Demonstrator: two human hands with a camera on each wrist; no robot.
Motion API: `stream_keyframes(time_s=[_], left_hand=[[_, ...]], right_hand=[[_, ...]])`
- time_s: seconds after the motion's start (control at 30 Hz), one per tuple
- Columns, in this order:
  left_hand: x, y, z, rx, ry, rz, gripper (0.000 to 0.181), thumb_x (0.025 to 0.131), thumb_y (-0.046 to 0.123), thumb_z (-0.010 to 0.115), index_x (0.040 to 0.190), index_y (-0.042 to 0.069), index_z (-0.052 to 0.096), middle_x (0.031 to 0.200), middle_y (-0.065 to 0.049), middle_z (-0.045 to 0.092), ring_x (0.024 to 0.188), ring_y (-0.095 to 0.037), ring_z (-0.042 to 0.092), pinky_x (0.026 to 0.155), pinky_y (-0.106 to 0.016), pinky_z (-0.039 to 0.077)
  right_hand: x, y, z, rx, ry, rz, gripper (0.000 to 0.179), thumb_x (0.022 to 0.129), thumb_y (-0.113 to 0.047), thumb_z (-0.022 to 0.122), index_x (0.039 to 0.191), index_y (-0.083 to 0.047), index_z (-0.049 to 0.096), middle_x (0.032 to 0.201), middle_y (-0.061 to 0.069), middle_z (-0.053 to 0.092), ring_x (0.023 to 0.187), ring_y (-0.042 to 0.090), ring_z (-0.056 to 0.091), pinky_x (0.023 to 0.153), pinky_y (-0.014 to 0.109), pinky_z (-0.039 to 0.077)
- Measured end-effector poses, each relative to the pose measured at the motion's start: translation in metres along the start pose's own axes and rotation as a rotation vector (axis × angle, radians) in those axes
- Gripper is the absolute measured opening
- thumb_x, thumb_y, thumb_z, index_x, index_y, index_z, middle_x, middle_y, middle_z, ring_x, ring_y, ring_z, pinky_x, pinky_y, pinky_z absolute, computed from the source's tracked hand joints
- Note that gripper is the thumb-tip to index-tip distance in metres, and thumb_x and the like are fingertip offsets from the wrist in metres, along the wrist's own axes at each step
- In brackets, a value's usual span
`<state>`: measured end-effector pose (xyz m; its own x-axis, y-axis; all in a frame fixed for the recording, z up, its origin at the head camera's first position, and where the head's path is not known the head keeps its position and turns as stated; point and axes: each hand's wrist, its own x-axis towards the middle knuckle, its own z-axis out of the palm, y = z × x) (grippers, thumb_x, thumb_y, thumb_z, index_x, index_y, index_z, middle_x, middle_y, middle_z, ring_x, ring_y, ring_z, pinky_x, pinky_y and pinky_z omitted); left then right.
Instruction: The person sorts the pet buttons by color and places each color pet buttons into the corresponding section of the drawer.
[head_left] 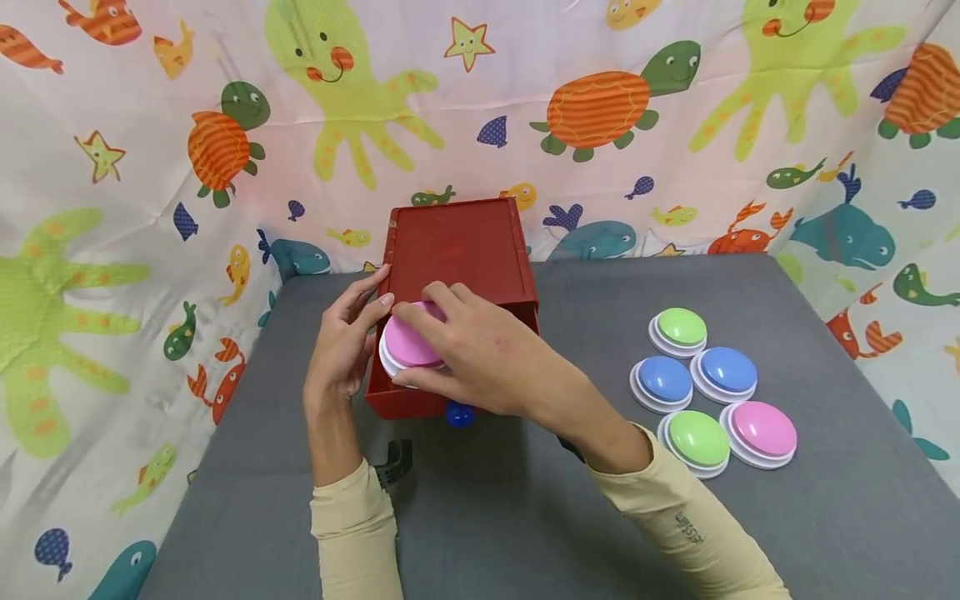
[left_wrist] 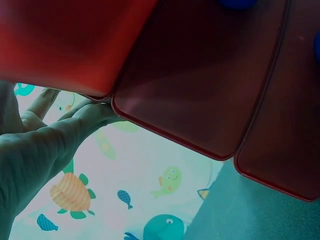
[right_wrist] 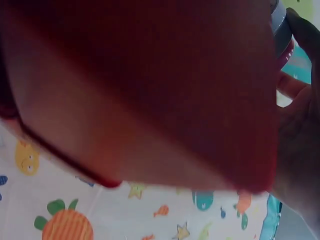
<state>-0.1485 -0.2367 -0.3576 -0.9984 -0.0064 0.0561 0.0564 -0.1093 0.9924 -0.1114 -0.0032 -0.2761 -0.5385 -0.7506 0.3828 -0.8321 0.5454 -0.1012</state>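
Note:
A red drawer cabinet (head_left: 459, 250) stands at the back, its top drawer (head_left: 405, 406) pulled out towards me by a blue knob-fitted front; the knob (head_left: 459, 414) shows below. Over the drawer's left part, my right hand (head_left: 491, 350) grips a round pink button (head_left: 408, 342) with a white base, thumb at the near side and fingers across the top. My left hand (head_left: 336, 342) is at the cabinet's left side, fingers extended along it near the drawer opening. In the left wrist view those fingers (left_wrist: 80, 122) lie against the red cabinet edge. The drawer's inside is mostly hidden by my right hand.
On the grey table (head_left: 585, 500) to the right sit several similar buttons: a far green one (head_left: 682, 325), two blue, including the left one (head_left: 665, 379), a near green one (head_left: 699, 439) and a pink one (head_left: 765, 429). A sea-animal curtain (head_left: 450, 108) hangs behind and at both sides.

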Motion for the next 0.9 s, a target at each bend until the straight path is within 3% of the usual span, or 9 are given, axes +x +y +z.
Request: stream_keyframes(time_s=[0.13,0.3,0.57,0.77,0.9], left_hand=[[0.002,-0.001,0.001,-0.005,-0.007,0.016,0.052,0.104,0.027,0.065,0.154,0.026,0.053,0.165,-0.002,0.041,0.134,-0.027,0.057,0.090,-0.034,0.063],[0.002,0.000,0.001,0.012,0.006,0.024,0.052,0.104,0.028,0.064,0.154,0.027,0.053,0.165,-0.003,0.042,0.136,-0.030,0.056,0.089,-0.034,0.064],[0.000,-0.002,0.001,0.026,0.016,0.011,0.052,0.103,0.029,0.064,0.154,0.031,0.052,0.165,-0.003,0.043,0.142,-0.034,0.052,0.091,-0.039,0.062],[-0.001,-0.003,0.000,0.037,0.035,0.014,0.052,0.103,0.030,0.064,0.153,0.031,0.054,0.164,-0.003,0.045,0.140,-0.032,0.054,0.092,-0.038,0.062],[-0.001,-0.003,0.000,0.027,0.037,0.006,0.051,0.103,0.030,0.065,0.153,0.031,0.054,0.163,-0.004,0.046,0.138,-0.032,0.056,0.090,-0.036,0.063]], right_hand=[[0.007,-0.004,0.010,-0.052,-0.014,0.004,0.064,0.093,-0.057,0.071,0.141,-0.017,0.060,0.124,0.008,0.065,0.104,0.019,0.064,0.086,0.028,0.063],[0.015,-0.009,0.020,-0.079,-0.030,0.019,0.058,0.094,-0.055,0.072,0.136,-0.015,0.065,0.124,0.010,0.066,0.099,0.021,0.066,0.088,0.031,0.064],[0.020,-0.017,0.025,0.044,-0.071,0.128,0.045,0.091,-0.047,0.079,0.116,-0.010,0.077,0.122,0.013,0.056,0.084,0.018,0.068,0.086,0.030,0.065],[0.018,-0.018,0.026,0.023,-0.125,0.085,0.034,0.097,-0.043,0.073,0.105,-0.011,0.082,0.123,0.014,0.054,0.078,0.019,0.070,0.087,0.031,0.066],[0.015,-0.018,0.023,0.039,-0.199,0.066,0.026,0.102,-0.032,0.067,0.109,-0.011,0.081,0.127,0.015,0.053,0.079,0.021,0.071,0.088,0.031,0.065]])
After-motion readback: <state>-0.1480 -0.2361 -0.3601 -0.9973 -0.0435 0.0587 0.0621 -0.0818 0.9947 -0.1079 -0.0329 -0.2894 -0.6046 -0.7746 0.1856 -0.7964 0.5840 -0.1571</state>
